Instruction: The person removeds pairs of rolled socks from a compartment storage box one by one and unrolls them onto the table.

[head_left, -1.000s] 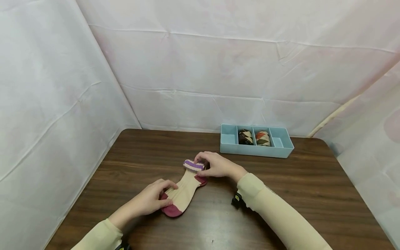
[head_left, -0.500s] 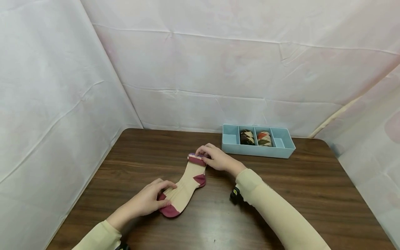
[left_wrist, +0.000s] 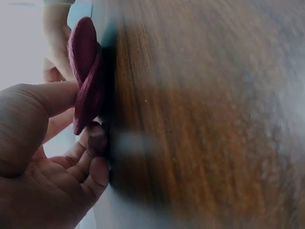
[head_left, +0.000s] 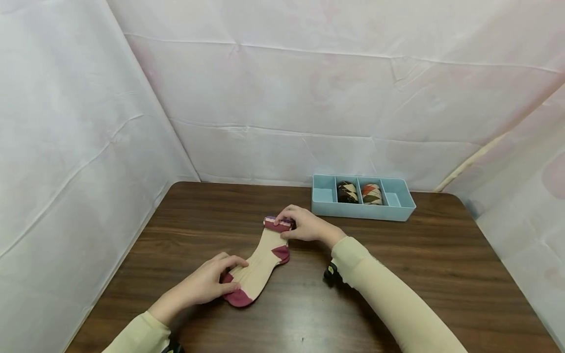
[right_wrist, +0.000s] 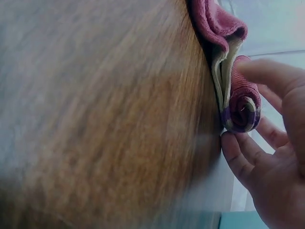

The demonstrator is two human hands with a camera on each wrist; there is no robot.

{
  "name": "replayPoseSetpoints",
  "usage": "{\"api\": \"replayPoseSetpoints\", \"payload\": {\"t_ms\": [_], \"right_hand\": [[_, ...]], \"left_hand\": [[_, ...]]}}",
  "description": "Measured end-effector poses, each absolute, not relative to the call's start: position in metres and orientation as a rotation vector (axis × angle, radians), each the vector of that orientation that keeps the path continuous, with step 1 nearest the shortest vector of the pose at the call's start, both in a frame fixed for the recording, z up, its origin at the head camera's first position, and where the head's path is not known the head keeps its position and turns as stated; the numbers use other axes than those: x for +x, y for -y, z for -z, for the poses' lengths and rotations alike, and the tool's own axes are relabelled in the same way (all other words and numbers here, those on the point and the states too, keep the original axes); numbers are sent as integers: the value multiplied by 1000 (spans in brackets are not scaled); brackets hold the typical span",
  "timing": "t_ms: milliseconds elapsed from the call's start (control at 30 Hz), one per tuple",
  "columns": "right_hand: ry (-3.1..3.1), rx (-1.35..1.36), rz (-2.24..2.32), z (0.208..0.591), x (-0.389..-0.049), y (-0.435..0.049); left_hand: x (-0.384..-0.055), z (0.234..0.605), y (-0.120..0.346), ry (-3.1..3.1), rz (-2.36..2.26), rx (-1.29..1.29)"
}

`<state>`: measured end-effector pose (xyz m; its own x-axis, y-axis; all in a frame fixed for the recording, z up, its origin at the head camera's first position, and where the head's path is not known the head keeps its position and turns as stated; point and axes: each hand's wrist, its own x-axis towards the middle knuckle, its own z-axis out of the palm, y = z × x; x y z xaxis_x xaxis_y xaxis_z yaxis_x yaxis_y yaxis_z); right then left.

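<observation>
A pair of cream socks (head_left: 260, 267) lies stacked flat on the table, with maroon toes and heels. The toes (left_wrist: 86, 71) point towards the near left. My left hand (head_left: 209, 279) holds the toe end, thumb on the maroon part and fingers at the far edge. At the other end the cuff (right_wrist: 248, 105) is turned over into a small roll, purple and white stripes showing at its edge. My right hand (head_left: 306, 225) grips this roll, thumb on the near side and fingers behind it; its fingertips are partly hidden in the head view.
A light blue divided box (head_left: 362, 211) stands at the back right of the dark wooden table (head_left: 212, 206). Its two middle compartments hold a dark argyle sock roll (head_left: 347, 192) and an orange-and-green one (head_left: 372, 194). Pale cloth (head_left: 282, 98) hangs behind and at both sides.
My right hand has folded the striped cuff over towards the foot, so its maroon inside now shows. It then shifted slightly nearer on the roll. My left hand stays at the toes.
</observation>
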<state>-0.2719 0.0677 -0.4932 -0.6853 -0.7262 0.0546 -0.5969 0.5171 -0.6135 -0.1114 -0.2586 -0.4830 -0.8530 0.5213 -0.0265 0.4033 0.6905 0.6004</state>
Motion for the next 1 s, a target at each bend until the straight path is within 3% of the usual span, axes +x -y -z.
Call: {"api": "replayPoseSetpoints", "payload": {"t_ms": [1000], "right_hand": [[-2635, -1111, 1056, 496, -280, -70]], "left_hand": [[-115, 491, 267, -2667, -906, 896]]}}
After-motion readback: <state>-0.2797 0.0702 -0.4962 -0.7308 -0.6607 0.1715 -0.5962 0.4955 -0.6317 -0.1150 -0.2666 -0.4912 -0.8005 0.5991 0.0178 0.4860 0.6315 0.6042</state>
